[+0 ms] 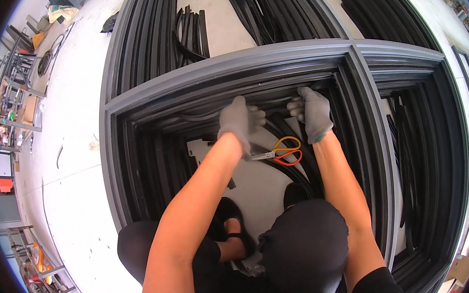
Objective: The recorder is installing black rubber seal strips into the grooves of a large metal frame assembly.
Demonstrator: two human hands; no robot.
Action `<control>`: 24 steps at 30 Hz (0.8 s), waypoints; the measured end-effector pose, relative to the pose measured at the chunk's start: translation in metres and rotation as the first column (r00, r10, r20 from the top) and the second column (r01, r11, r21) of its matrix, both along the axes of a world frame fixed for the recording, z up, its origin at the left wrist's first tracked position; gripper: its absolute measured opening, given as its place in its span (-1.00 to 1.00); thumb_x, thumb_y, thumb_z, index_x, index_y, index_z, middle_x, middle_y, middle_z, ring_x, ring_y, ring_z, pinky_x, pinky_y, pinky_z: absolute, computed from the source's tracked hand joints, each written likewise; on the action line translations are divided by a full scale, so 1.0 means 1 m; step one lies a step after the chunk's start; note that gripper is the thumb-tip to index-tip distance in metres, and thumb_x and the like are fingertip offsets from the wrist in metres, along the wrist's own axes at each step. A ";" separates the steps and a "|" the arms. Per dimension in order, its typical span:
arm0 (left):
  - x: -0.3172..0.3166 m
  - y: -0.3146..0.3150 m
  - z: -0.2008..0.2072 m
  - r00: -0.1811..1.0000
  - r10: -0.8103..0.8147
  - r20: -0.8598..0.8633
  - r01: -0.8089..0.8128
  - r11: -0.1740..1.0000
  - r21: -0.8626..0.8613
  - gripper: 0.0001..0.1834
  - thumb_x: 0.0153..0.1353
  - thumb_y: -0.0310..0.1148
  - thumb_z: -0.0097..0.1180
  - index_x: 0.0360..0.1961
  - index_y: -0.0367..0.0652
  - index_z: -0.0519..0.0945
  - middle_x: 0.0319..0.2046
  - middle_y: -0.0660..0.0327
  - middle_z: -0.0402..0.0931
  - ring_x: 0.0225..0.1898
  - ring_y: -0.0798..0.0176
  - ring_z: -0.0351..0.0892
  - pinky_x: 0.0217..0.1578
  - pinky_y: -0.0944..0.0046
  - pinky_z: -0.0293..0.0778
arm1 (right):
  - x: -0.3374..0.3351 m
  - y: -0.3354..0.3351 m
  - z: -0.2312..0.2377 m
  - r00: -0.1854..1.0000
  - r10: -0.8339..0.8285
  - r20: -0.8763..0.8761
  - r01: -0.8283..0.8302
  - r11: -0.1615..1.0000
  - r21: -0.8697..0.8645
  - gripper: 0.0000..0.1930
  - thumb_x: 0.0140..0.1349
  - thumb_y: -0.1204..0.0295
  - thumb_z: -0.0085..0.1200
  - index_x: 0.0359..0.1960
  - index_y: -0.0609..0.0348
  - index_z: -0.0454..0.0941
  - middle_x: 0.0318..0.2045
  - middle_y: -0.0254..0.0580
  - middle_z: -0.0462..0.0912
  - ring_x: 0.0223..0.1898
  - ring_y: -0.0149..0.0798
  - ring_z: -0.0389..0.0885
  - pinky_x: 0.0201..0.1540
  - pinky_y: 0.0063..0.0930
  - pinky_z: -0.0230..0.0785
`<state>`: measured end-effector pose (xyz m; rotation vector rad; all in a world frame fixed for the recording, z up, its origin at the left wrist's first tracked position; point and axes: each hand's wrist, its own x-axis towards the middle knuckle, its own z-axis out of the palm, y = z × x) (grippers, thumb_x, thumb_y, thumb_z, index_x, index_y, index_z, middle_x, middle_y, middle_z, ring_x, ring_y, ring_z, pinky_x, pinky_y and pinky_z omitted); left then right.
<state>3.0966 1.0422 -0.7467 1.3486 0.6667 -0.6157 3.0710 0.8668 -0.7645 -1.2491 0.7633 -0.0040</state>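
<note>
Fingers (254,113) seemingly pinch rubber strip (198,116).

Two hands in grey gloves, the left hand (239,121) and the right hand (314,113), press a black rubber strip (279,110) along the top inner edge of a big grey frame (227,67). Scissors (279,152) with orange and red handles lie just below them.

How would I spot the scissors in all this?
Find the big grey frame lying flat on the floor. Look inside it, just below the two gloved hands, the left hand and right hand. The scissors have yellow and red loop handles, the only bright thing among black strips.
</note>
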 end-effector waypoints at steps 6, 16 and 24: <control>-0.041 -0.059 0.042 0.653 -0.567 0.502 0.061 0.700 0.712 -0.56 0.28 -0.01 -0.02 -0.36 -0.21 0.61 -0.35 -0.01 0.63 -0.26 0.04 0.64 -0.13 0.09 0.43 | -0.051 0.012 0.015 0.990 0.063 0.123 -0.057 0.997 -0.049 -0.78 0.24 0.37 0.07 -0.51 0.24 0.51 -0.64 -0.21 0.57 -0.70 -0.44 0.47 -0.64 -0.59 0.29; -0.006 -0.111 0.025 0.421 -0.842 0.338 0.403 0.507 0.762 -0.57 0.26 -0.10 0.08 -0.03 -0.23 0.61 -0.09 -0.07 0.60 0.05 -0.11 0.54 0.09 0.05 0.41 | -0.070 0.011 -0.034 0.922 0.246 0.299 -0.040 0.829 -0.557 -0.71 0.20 0.41 0.13 -0.09 0.33 0.56 -0.29 -0.10 0.69 -0.24 -0.32 0.63 -0.17 -0.37 0.43; -0.012 -0.105 0.047 0.188 -0.913 0.363 0.837 0.342 0.426 -0.76 0.32 -0.26 0.08 -0.31 -0.25 0.60 -0.47 0.17 0.59 -0.43 0.24 0.52 -0.31 0.24 0.43 | -0.118 -0.008 -0.094 0.980 0.186 0.072 -0.115 0.822 -0.558 -0.76 0.35 0.33 0.04 -0.14 0.23 0.61 -0.28 0.03 0.68 -0.28 -0.12 0.66 -0.19 -0.32 0.43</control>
